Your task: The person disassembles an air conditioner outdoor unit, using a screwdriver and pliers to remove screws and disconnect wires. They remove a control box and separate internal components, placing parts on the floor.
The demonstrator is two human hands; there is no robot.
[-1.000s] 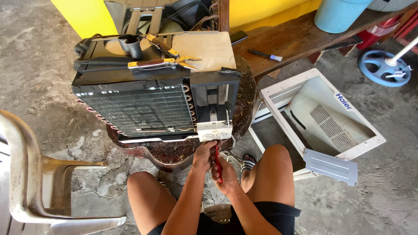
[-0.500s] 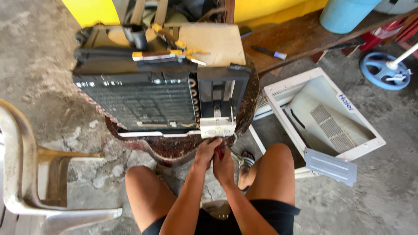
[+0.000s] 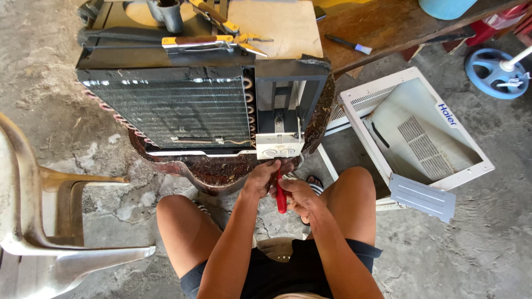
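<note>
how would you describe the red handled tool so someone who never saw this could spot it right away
Find the opened air conditioner on the low round table, then its small white control panel at the near right corner. Just below it the left hand and right hand meet around a screwdriver. Its bright red handle sets it apart from the yellow-handled pliers on top.

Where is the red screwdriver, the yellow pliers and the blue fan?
red screwdriver [image 3: 281, 197], head view, on its red handle
yellow pliers [image 3: 208, 41], head view, on the yellow handle
blue fan [image 3: 492, 71], head view, on its round blue guard
</note>
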